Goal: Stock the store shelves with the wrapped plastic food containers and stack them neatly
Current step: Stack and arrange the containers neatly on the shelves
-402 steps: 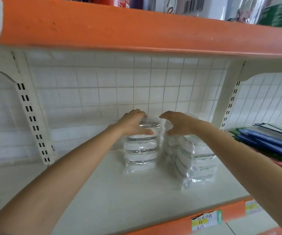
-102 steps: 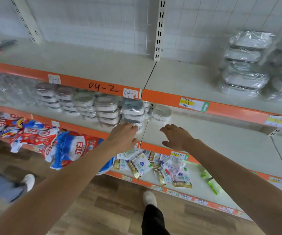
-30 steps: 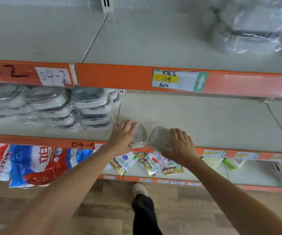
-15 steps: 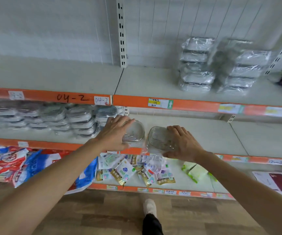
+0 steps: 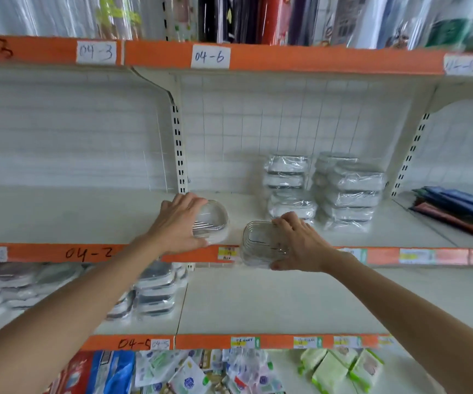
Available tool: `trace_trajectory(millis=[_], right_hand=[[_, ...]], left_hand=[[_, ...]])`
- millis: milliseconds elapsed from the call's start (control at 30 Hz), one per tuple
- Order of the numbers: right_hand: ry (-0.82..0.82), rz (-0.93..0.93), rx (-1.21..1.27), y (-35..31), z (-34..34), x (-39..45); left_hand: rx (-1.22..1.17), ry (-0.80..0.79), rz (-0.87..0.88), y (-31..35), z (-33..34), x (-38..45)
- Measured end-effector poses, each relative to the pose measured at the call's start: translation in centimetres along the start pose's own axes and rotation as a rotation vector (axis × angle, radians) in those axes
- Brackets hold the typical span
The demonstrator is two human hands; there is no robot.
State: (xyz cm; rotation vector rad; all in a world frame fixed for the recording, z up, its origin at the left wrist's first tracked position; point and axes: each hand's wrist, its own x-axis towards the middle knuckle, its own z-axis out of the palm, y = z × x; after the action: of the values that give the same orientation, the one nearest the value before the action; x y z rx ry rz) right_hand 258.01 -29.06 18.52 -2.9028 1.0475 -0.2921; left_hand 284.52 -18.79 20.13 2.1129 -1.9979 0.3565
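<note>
- The left hand [image 5: 178, 220] is gripping a clear, rounded plastic-wrapped container [image 5: 211, 221] – just above the white shelf board [image 5: 87, 217].
- The right hand [image 5: 300, 243] is gripping a second clear wrapped container [image 5: 261, 243] at the orange shelf edge [image 5: 386, 255].
- Two stacks of wrapped containers [image 5: 323, 189] are standing behind.

Bright even light, blurred, warped edges
</note>
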Motion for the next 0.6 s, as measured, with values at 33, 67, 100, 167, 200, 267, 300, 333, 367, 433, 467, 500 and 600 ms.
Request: trace_trajectory(millis=[33,67,100,167,200,267,300,333,367,433,467,500,600], right_hand=[[0.011,0.007,-0.015,1.2,-0.7,0.8],[0.022,0.016,-0.027,2.4,-1.4,1.7],[0.031,0.027,-0.043,3.6,-2.2,2.7],[0.047,0.063,-0.112,5.8,-3.7,4.8],[0.047,0.083,-0.156,6.8,-4.4,5.8],[0.028,0.102,-0.212,8.6,-5.5,7.9],[0.005,0.102,-0.215,9.5,-6.0,9.0],[-0.021,0.099,-0.206,10.3,-6.4,10.0],[-0.053,0.097,-0.197,11.0,-6.8,11.0],[-0.127,0.098,-0.186,12.1,-7.4,12.8],[-0.168,0.095,-0.185,12.6,-7.5,13.6],[-0.204,0.088,-0.187,12.9,-7.6,14.2],[-0.260,0.069,-0.195,13.7,-6.8,15.4]], left_hand=[[-0.007,0.007,-0.014,0.3,-0.1,1.3],[-0.017,0.015,-0.023,0.6,-0.3,2.5],[-0.030,0.021,-0.030,0.8,-0.5,3.8],[-0.067,0.022,-0.045,1.1,-0.7,6.0],[-0.091,0.019,-0.055,1.3,-0.8,7.0],[-0.145,0.007,-0.070,1.8,-1.1,8.8],[-0.171,0.009,-0.072,2.1,-1.1,9.7],[-0.189,0.017,-0.073,2.3,-1.0,10.6],[-0.198,0.024,-0.076,2.6,-0.8,11.4],[-0.210,0.040,-0.078,3.1,-0.4,12.6],[-0.222,0.047,-0.081,3.4,-0.3,13.1],[-0.239,0.052,-0.083,3.6,-0.1,13.6],[-0.291,0.067,-0.084,4.0,0.2,14.5]])
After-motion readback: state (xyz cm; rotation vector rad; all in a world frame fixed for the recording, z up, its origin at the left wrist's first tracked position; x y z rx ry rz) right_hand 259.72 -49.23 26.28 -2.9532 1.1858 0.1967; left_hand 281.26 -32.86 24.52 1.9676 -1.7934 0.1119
